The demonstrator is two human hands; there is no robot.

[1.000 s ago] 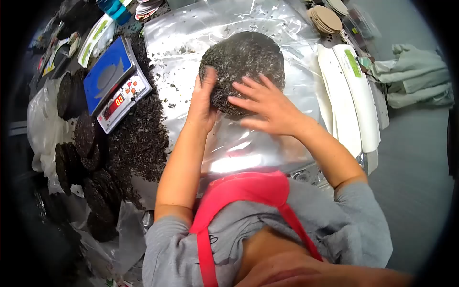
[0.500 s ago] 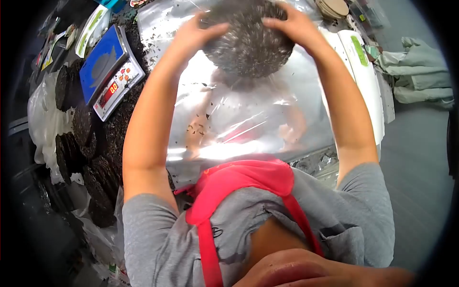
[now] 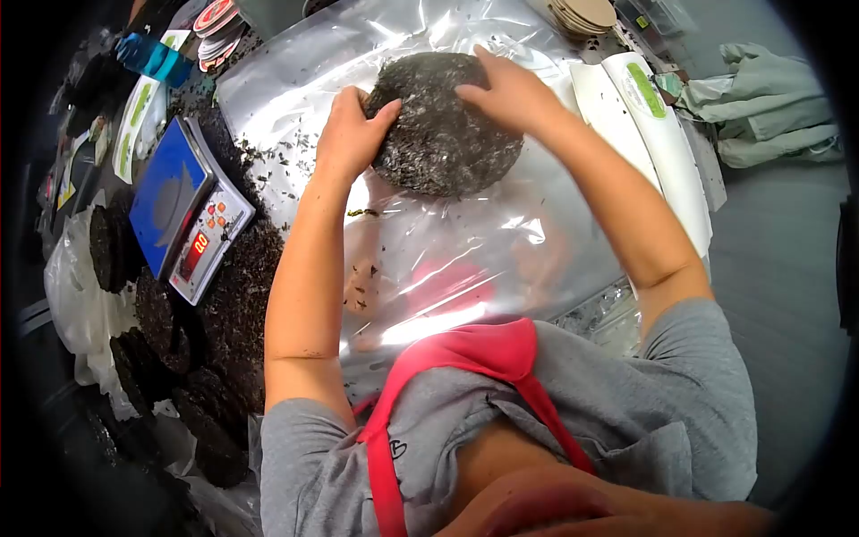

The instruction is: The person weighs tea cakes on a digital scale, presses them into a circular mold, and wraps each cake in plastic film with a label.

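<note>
A round, dark, flat cake of pressed flakes (image 3: 447, 134) is held between my two hands over a shiny clear plastic sheet (image 3: 447, 259). My left hand (image 3: 356, 134) grips its left edge, with the thumb on top. At its upper right edge, my right hand (image 3: 508, 94) has its thumb on the upper face and its other fingers at the rim, partly hidden. Whether the cake rests on the sheet I cannot tell. Small dark flakes lie scattered on the plastic left of my left hand.
A scale with a blue plate (image 3: 170, 197) reading 0.0 stands on the left, beside loose dark flakes (image 3: 255, 295). More dark cakes (image 3: 210, 421) lie at lower left. A blue bottle (image 3: 154, 59) is upper left, round discs (image 3: 583, 16) upper right, and a white device (image 3: 644, 134) at right.
Both hands and the dark cake have come lower and closer to my body. The cake, blurred before, now shows sharply. The view has shifted, showing more of the bottle and the red-edged discs.
</note>
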